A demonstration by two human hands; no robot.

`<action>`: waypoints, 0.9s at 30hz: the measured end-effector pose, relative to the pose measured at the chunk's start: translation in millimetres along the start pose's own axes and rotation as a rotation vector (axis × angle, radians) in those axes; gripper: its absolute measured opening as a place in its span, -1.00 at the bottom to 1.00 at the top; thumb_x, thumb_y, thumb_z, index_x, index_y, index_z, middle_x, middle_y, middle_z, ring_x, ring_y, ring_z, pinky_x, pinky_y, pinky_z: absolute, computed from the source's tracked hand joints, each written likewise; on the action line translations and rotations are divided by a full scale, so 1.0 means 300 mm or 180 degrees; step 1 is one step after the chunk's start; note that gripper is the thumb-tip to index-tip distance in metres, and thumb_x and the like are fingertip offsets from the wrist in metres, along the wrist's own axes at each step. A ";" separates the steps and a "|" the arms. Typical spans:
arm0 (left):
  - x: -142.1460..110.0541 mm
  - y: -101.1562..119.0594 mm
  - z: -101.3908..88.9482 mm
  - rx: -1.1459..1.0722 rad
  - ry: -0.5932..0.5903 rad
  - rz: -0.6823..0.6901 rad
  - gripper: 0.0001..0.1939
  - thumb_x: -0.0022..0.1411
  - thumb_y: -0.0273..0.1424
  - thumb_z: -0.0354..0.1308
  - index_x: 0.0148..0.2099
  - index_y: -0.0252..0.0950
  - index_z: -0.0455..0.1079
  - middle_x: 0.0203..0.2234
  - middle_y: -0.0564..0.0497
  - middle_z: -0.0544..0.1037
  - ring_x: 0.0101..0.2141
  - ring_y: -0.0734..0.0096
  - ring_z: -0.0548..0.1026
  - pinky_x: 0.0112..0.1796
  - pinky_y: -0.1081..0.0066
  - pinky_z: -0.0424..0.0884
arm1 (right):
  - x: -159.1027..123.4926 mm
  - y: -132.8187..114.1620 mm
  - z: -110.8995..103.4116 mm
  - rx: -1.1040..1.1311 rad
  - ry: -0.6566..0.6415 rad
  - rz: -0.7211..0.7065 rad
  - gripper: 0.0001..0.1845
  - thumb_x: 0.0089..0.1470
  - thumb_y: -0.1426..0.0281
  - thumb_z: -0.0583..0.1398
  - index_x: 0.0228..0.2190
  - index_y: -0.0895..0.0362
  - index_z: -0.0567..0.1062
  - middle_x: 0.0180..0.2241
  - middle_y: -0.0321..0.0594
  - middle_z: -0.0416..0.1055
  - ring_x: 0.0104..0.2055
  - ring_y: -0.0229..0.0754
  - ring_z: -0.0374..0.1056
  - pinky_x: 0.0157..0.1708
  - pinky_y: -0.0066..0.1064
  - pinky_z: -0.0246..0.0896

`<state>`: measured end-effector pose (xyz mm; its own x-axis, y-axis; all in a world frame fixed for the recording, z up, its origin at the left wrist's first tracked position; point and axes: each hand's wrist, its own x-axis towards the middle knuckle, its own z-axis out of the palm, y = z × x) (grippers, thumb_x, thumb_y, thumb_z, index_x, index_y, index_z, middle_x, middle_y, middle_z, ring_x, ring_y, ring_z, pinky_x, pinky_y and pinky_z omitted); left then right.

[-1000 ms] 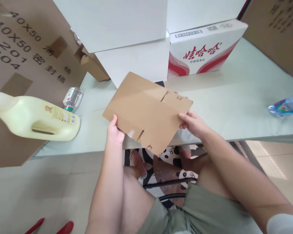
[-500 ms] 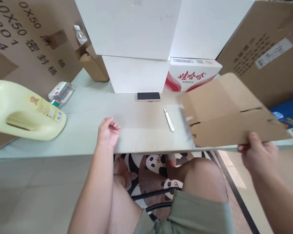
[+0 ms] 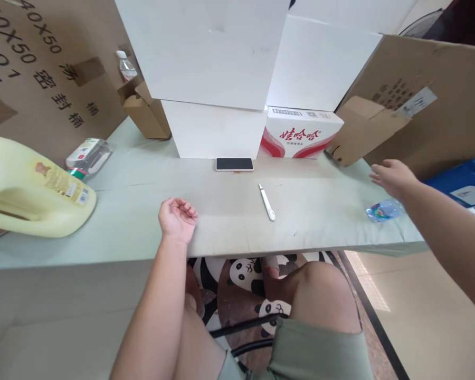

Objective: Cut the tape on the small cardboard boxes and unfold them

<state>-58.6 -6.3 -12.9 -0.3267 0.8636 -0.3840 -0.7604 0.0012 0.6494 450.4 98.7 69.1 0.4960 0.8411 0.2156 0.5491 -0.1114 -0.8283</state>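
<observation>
My left hand (image 3: 178,219) rests palm up at the table's front edge, fingers loosely curled and nothing in the palm. My right hand (image 3: 393,177) is stretched out over the right side of the table, fingers extended and holding nothing. Beyond it, a flattened cardboard box (image 3: 370,132) leans against the large carton at the right. Just below the right hand lies a clear plastic bottle (image 3: 383,210) with a coloured label. Between the hands is a slim white knife (image 3: 266,202), apart from both. A phone (image 3: 234,164) lies face up behind it.
Tall white boxes (image 3: 214,129) and a red-and-white carton (image 3: 301,134) line the back. On the left are a yellow jug (image 3: 35,184), a lying clear bottle (image 3: 89,157) and a small open cardboard box (image 3: 148,113). A blue container (image 3: 465,182) stands far right.
My right hand has let go of the flattened cardboard, which now leans at the back right. The clear bottle at the right has come into view. My left hand has barely moved.
</observation>
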 end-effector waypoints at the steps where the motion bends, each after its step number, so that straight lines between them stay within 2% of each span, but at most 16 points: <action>1: -0.002 0.008 -0.005 -0.0029 -0.0010 0.0034 -0.80 0.00 -0.26 0.10 -0.52 -0.25 0.21 -0.70 0.14 0.22 -0.68 0.54 0.24 -0.62 0.53 0.22 | -0.002 -0.007 0.031 -0.0070 -0.0175 0.0181 -0.75 -0.01 0.49 0.25 -0.23 0.12 0.40 -0.19 0.19 0.45 -0.27 0.01 0.49 -0.27 -0.12 0.39; 3: -0.003 0.027 -0.014 -0.0100 -0.0042 0.0113 -0.80 -0.02 -0.26 0.11 -0.53 -0.25 0.21 -0.70 0.14 0.22 -0.68 0.55 0.24 -0.62 0.53 0.22 | -0.033 -0.021 0.094 -0.0203 -0.0547 0.0406 -0.68 0.03 0.43 0.24 -0.13 0.10 0.39 -0.07 0.18 0.44 -0.15 0.03 0.49 -0.15 -0.13 0.42; 6: -0.002 0.052 -0.025 -0.0218 -0.0074 0.0169 -0.80 0.01 -0.27 0.08 -0.53 -0.26 0.21 -0.70 0.14 0.22 -0.68 0.54 0.23 -0.62 0.53 0.21 | -0.107 -0.045 0.193 -0.0380 -0.1078 0.0395 -0.60 0.06 0.38 0.22 -0.03 0.07 0.36 0.03 0.08 0.43 0.01 0.02 0.44 0.01 -0.12 0.40; 9: -0.003 0.066 -0.034 -0.0357 -0.0054 0.0100 -0.79 0.04 -0.27 0.05 -0.54 -0.26 0.21 -0.71 0.14 0.22 -0.69 0.55 0.22 -0.62 0.52 0.20 | -0.175 -0.086 0.299 -0.0532 -0.1396 0.0257 -0.59 0.06 0.35 0.22 -0.02 0.08 0.38 0.04 0.03 0.45 0.03 0.00 0.44 0.05 -0.10 0.39; 12: -0.009 0.078 -0.046 -0.0520 -0.0075 0.0033 -0.78 0.06 -0.27 0.06 -0.54 -0.26 0.22 -0.71 0.14 0.22 -0.69 0.56 0.22 -0.61 0.53 0.18 | -0.235 -0.156 0.410 -0.0629 -0.1669 0.0037 -0.62 0.06 0.32 0.23 -0.06 0.09 0.42 -0.02 0.00 0.49 -0.02 -0.02 0.47 0.00 -0.13 0.42; 15: -0.016 0.099 -0.064 -0.0721 -0.0079 0.0028 -0.78 0.09 -0.28 0.05 -0.54 -0.26 0.22 -0.71 0.15 0.21 -0.70 0.56 0.21 -0.62 0.53 0.15 | -0.305 -0.260 0.538 -0.0768 -0.2003 -0.0321 -0.63 0.06 0.31 0.23 -0.06 0.10 0.44 -0.05 -0.02 0.52 -0.07 -0.04 0.48 -0.06 -0.18 0.44; 20: -0.009 0.140 -0.097 -0.0998 0.0067 -0.0005 -0.77 0.12 -0.30 0.02 -0.52 -0.27 0.21 -0.71 0.16 0.19 -0.71 0.59 0.18 -0.63 0.55 0.10 | -0.455 -0.475 0.809 -0.1428 -0.2483 -0.1337 -0.58 0.14 0.26 0.13 0.02 0.13 0.40 -0.07 -0.01 0.54 -0.09 -0.01 0.49 -0.07 -0.11 0.42; 22: 0.003 0.154 -0.105 -0.1019 0.0171 -0.0059 -0.80 0.12 -0.34 0.02 -0.52 -0.27 0.20 -0.71 0.17 0.18 -0.71 0.61 0.16 -0.63 0.56 0.07 | -0.519 -0.560 0.930 -0.1473 -0.2662 -0.1586 -0.58 0.13 0.27 0.13 0.02 0.11 0.41 -0.12 -0.06 0.56 -0.10 0.01 0.49 -0.04 -0.08 0.40; 27: 0.040 0.181 -0.115 -0.0964 0.0456 -0.0211 -0.85 0.08 -0.42 0.04 -0.52 -0.28 0.19 -0.69 0.17 0.18 -0.70 0.63 0.13 -0.64 0.57 0.02 | -0.656 -0.756 1.218 -0.1347 -0.3011 -0.2210 -0.58 0.10 0.35 0.15 0.03 0.05 0.42 -0.05 -0.11 0.54 0.00 -0.01 0.45 0.03 -0.15 0.36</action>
<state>-123.2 -13.3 -4.7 -0.3301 0.7871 -0.5211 -0.9078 -0.1134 0.4039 -17.7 151.9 25.6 -0.5672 0.8213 -0.0611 0.7614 0.4947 -0.4190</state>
